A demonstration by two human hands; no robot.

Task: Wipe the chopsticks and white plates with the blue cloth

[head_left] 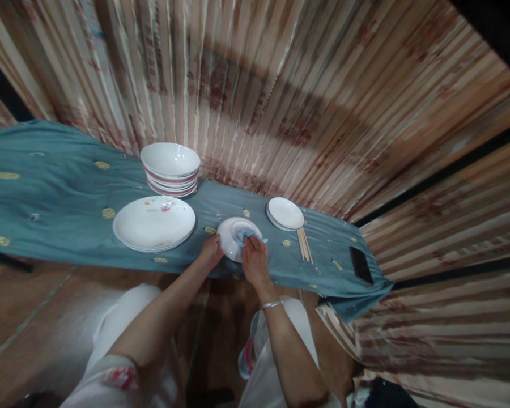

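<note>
A small white plate is held over the near edge of the cloth-covered table, and a round ring shows on its upward face, like a foot ring. My left hand grips its left rim, the fingers partly hidden under it. My right hand presses a light blue cloth onto the plate's right part, fingers closed on the cloth. Right of my hands, a short stack of small white plates lies beside several wooden chopsticks. Large oval plates with a flower print are stacked to the left.
Behind the oval plates stands a stack of white bowls with red bands. A dark phone lies at the table's right end. The blue-green tablecloth has a yellow pattern. A pleated curtain hangs behind, with dark frame bars at the sides.
</note>
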